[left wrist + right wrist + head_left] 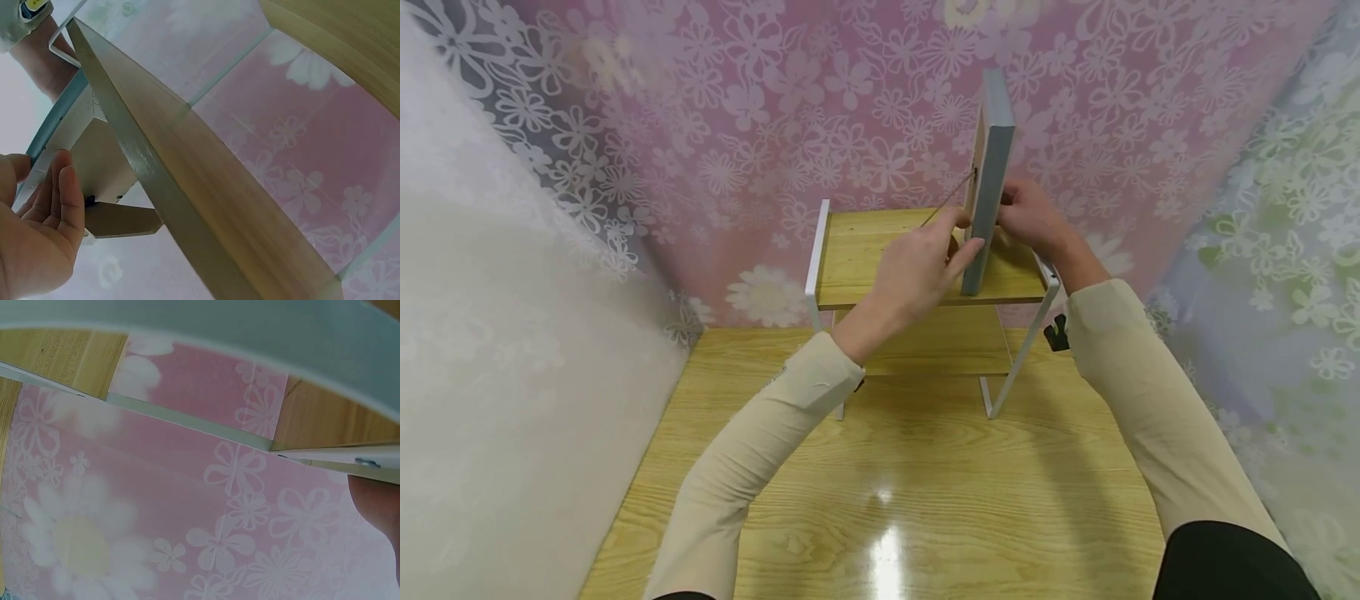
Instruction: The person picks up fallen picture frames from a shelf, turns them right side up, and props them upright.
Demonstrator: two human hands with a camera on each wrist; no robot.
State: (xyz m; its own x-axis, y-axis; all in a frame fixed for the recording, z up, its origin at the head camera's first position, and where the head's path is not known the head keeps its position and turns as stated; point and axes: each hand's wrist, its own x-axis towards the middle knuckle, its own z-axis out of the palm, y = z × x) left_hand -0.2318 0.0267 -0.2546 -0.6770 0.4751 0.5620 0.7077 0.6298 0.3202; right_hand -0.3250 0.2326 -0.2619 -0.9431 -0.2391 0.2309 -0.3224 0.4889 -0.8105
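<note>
A thick grey-blue frame [992, 167] stands edge-on above the small table's wooden top [865, 250]. My left hand [917, 267] holds its near side, thumb at the edge and fingers bent by the back. The left wrist view shows that hand [40, 234] beside the frame's brown back panel [103, 153] and a brown flap [122, 220] angled out from it. On the frame's other side is my right hand [1033, 218], fingers curled against it, tips partly hidden. In the right wrist view, the frame [187, 331] crosses the top and part of a hand [378, 509] shows at right.
The table has white metal side frames [816, 254] and a lower wooden shelf [940, 342]. It stands on a wood-patterned floor [880, 467] by a pink floral backdrop [737, 125]. Pale panels [497, 333] flank both sides. A black object [1057, 333] shows beside the right sleeve.
</note>
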